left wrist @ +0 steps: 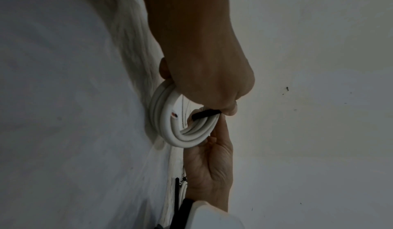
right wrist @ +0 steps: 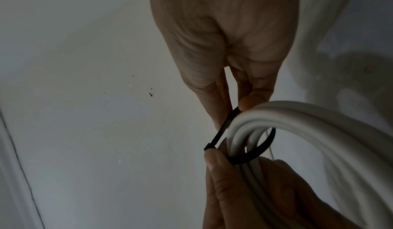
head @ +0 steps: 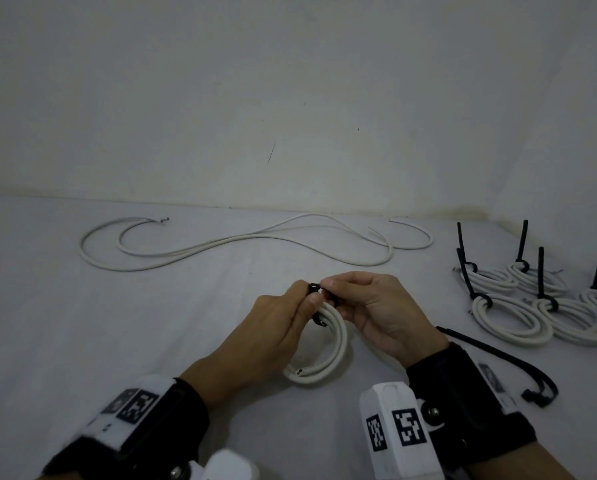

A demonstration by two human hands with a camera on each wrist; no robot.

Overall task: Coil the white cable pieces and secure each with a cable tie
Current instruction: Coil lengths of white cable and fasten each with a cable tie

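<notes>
The black cable tie [right wrist: 251, 157] is pinched by left hand [head: 279, 320] & right hand [head: 376, 306] around the white coil [head: 324, 351]; tail should be fed straight thru head, then pulled snug.

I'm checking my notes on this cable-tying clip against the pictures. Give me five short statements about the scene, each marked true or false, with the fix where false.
1. Both hands work a black cable tie looped round the white coil. True.
2. The left hand is idle on the table. False: it grips the coil and the tie's head.
3. Finished coils with ties lie to the right. True.
4. All cable is already coiled. False: uncoiled white cable lies along the far side.
5. The right hand pinches the tie's strap. True.
</notes>
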